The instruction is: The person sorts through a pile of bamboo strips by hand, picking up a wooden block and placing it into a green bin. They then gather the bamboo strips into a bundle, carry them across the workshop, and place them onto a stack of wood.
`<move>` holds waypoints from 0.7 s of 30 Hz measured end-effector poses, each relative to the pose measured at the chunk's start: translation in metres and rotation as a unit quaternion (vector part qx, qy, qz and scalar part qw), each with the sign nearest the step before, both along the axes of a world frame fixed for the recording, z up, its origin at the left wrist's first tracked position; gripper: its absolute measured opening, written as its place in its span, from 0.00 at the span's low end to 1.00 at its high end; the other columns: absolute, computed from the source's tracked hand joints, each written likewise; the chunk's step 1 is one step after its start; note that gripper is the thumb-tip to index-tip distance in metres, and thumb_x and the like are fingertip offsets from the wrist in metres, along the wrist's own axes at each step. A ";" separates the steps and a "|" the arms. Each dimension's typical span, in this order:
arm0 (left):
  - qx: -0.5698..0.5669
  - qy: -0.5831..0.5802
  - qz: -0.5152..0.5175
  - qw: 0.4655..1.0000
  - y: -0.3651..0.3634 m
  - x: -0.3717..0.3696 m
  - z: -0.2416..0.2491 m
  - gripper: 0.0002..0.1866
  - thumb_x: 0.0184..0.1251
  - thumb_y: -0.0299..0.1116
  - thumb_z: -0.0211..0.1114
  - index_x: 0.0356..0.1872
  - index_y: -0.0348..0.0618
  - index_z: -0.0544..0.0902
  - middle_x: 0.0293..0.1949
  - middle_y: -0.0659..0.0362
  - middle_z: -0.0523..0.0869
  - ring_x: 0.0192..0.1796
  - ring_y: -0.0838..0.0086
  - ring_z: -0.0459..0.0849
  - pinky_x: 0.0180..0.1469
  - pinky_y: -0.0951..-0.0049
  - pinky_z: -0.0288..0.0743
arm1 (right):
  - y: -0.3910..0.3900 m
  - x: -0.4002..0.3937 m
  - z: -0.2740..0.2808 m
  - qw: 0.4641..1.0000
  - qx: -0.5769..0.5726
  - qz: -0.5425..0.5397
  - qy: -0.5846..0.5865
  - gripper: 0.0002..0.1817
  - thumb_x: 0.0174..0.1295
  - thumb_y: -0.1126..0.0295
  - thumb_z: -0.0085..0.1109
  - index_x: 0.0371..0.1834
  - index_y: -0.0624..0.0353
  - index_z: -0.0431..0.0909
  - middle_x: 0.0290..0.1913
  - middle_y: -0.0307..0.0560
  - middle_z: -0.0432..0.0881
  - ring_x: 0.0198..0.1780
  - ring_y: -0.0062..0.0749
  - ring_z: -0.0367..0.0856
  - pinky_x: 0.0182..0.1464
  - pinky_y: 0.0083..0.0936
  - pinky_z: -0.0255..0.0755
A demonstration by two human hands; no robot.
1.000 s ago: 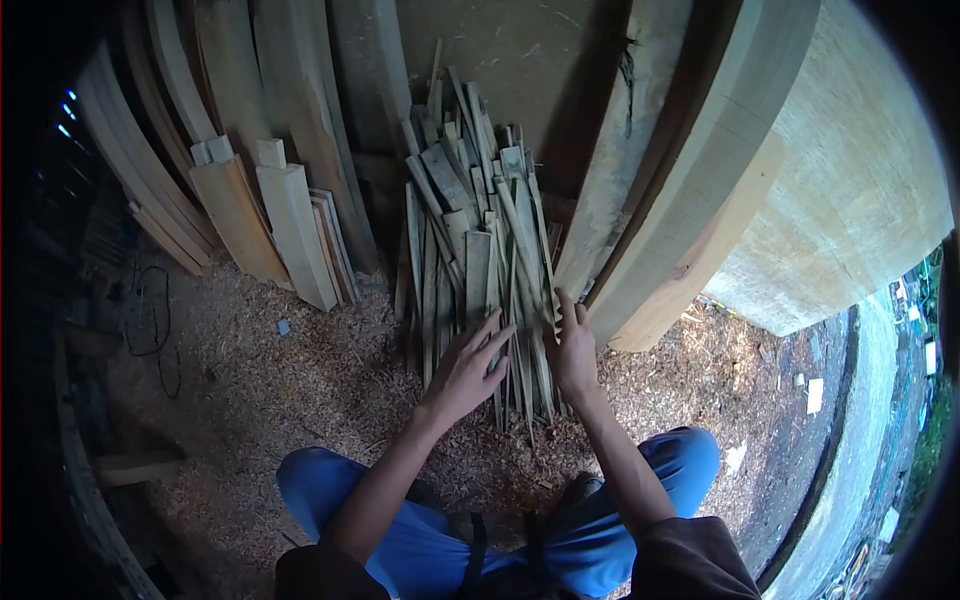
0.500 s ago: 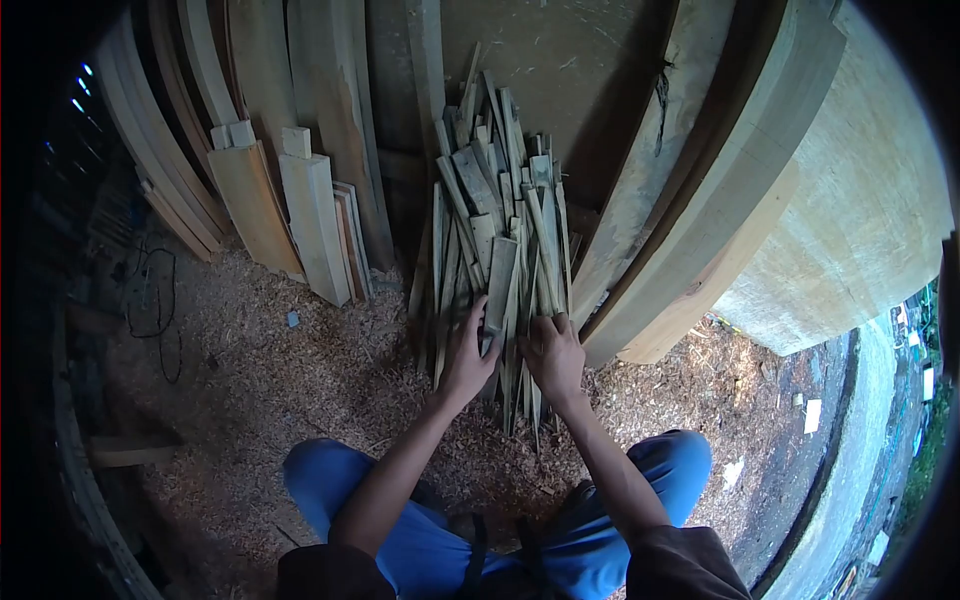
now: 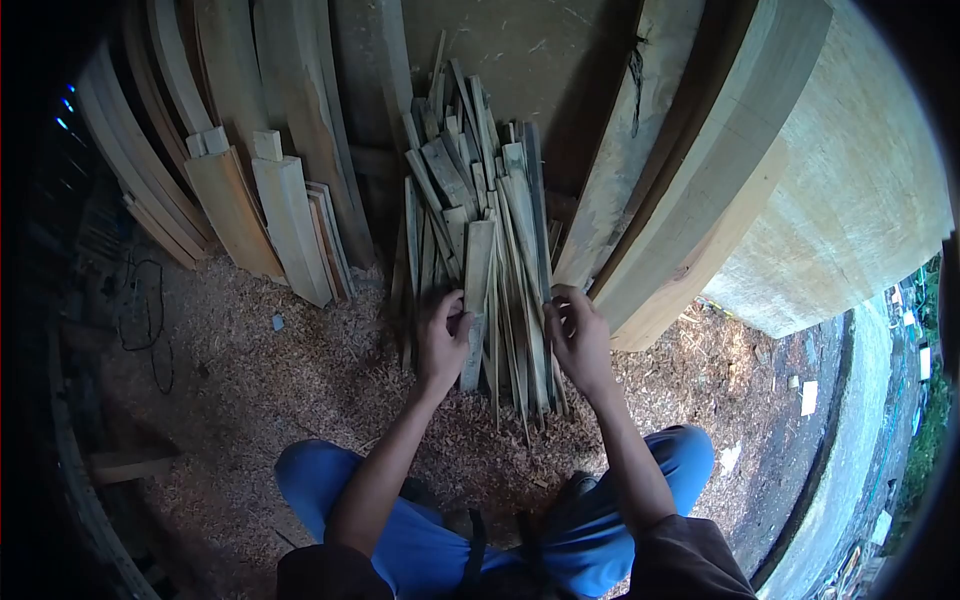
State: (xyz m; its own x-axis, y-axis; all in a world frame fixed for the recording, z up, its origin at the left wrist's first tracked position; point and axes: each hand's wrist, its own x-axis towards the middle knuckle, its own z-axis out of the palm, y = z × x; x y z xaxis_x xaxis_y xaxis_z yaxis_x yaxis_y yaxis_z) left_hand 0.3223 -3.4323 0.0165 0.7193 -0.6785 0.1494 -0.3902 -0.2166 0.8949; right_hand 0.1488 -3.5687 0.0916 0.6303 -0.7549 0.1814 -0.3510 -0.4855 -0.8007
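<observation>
A bundle of thin wooden strips (image 3: 511,270) leans upright against the wall in front of me, its lower ends on the shavings. My left hand (image 3: 442,340) is at the bundle's lower left, thumb and fingers curled at the edge of a wide, flat wooden strip (image 3: 478,275). On the opposite side, my right hand (image 3: 582,340) has bent fingers pinching at a long, dark grey wooden strip (image 3: 535,205) along the right edge. Its fingertips are partly hidden behind the hand. Several shorter offcuts (image 3: 447,172) lie across the upper left of the bundle.
Boards (image 3: 292,225) stand against the wall at left. Wide planks (image 3: 720,150) and a large plywood sheet (image 3: 850,190) lean at right. Wood shavings (image 3: 320,370) cover the ground around my bent knees. A dark cable (image 3: 155,320) lies at far left.
The wide strip has dropped lower along the bundle, and my left hand has shifted left to its edge. My right hand has moved right, to the bundle's outer edge. The view has shifted slightly.
</observation>
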 end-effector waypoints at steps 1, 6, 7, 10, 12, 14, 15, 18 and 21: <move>0.003 -0.011 0.001 1.000 0.000 0.002 -0.004 0.21 0.70 0.23 0.69 0.63 0.39 0.80 0.46 0.49 0.90 0.49 0.64 0.90 0.52 0.65 0.84 | -0.002 -0.002 0.002 1.000 0.007 -0.005 -0.005 0.11 0.71 0.73 0.61 0.54 0.60 0.77 0.44 0.59 0.86 0.41 0.50 0.89 0.41 0.41 0.80; 0.017 -0.017 0.003 1.000 -0.003 -0.002 -0.003 0.21 0.71 0.22 0.68 0.64 0.38 0.79 0.47 0.49 0.88 0.51 0.63 0.88 0.53 0.65 0.82 | -0.016 -0.021 0.032 0.998 -0.049 -0.020 -0.036 0.11 0.71 0.78 0.60 0.55 0.64 0.77 0.37 0.54 0.82 0.33 0.43 0.85 0.33 0.38 0.76; 0.008 -0.020 -0.002 1.000 -0.004 -0.002 -0.003 0.21 0.71 0.21 0.68 0.64 0.37 0.79 0.48 0.50 0.86 0.51 0.62 0.87 0.53 0.64 0.81 | -0.018 -0.023 0.032 0.998 -0.049 -0.025 -0.035 0.11 0.71 0.78 0.60 0.55 0.64 0.77 0.37 0.54 0.82 0.33 0.43 0.85 0.33 0.38 0.76; 0.019 -0.023 0.001 1.000 -0.005 -0.002 -0.005 0.21 0.71 0.20 0.67 0.63 0.39 0.79 0.47 0.51 0.86 0.50 0.64 0.87 0.51 0.65 0.82 | -0.021 -0.030 0.017 0.997 -0.043 -0.043 -0.057 0.12 0.73 0.77 0.59 0.57 0.64 0.76 0.40 0.55 0.84 0.33 0.40 0.86 0.31 0.33 0.76; 0.003 -0.006 0.011 1.000 -0.005 -0.002 -0.007 0.21 0.71 0.20 0.67 0.64 0.40 0.79 0.47 0.52 0.86 0.48 0.66 0.87 0.48 0.65 0.83 | -0.019 -0.026 -0.010 0.996 -0.004 -0.046 -0.082 0.12 0.74 0.76 0.58 0.57 0.63 0.75 0.41 0.58 0.83 0.34 0.49 0.86 0.33 0.37 0.77; 0.004 -0.014 0.012 1.000 -0.007 -0.002 -0.011 0.21 0.71 0.21 0.67 0.64 0.40 0.79 0.47 0.52 0.86 0.48 0.66 0.87 0.49 0.65 0.83 | -0.017 -0.019 -0.034 0.995 0.037 -0.047 -0.075 0.09 0.75 0.75 0.56 0.55 0.61 0.73 0.44 0.63 0.82 0.36 0.59 0.85 0.36 0.42 0.78; 0.005 -0.019 0.018 1.000 -0.007 -0.001 -0.012 0.21 0.72 0.22 0.67 0.64 0.39 0.79 0.47 0.52 0.86 0.48 0.66 0.87 0.49 0.65 0.83 | -0.016 -0.018 -0.035 0.995 0.038 -0.046 -0.079 0.09 0.75 0.75 0.56 0.55 0.61 0.73 0.44 0.63 0.82 0.36 0.59 0.85 0.36 0.42 0.78; 0.023 -0.046 0.009 0.999 -0.004 -0.002 -0.010 0.21 0.73 0.24 0.67 0.66 0.40 0.78 0.49 0.52 0.85 0.50 0.66 0.86 0.52 0.66 0.82 | -0.018 -0.011 -0.032 0.992 0.064 -0.058 -0.095 0.07 0.75 0.75 0.56 0.52 0.61 0.73 0.44 0.63 0.80 0.39 0.62 0.83 0.39 0.45 0.76; 0.041 -0.054 -0.006 0.998 0.000 -0.003 -0.005 0.24 0.74 0.26 0.66 0.69 0.41 0.76 0.54 0.51 0.85 0.56 0.66 0.85 0.56 0.66 0.81 | -0.023 -0.006 -0.036 0.994 0.025 -0.047 -0.091 0.06 0.75 0.75 0.55 0.51 0.61 0.73 0.44 0.63 0.79 0.41 0.64 0.82 0.41 0.49 0.75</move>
